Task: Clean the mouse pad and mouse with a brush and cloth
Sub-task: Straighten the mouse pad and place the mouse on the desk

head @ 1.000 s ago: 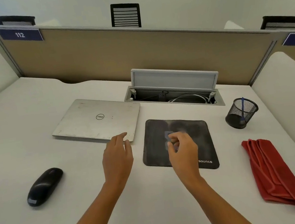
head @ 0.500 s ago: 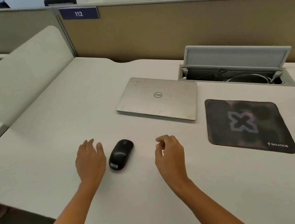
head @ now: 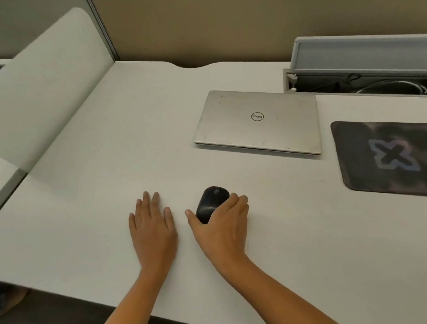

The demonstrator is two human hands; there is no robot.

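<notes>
Dell laptop, Sounce mouse pad

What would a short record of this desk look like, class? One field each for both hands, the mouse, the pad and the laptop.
left hand: flat on the white desk, fingers straight, holding nothing
right hand: grips the black oval computer mouse
dark rectangular fabric mouse pad: bare, to the right, apart from the mouse
closed silver laptop: behind the mouse, left of the pad

One head-worn wide-angle camera looks forward and down at the table, close above the left hand and right hand; partition well beyond the fingers.
</notes>
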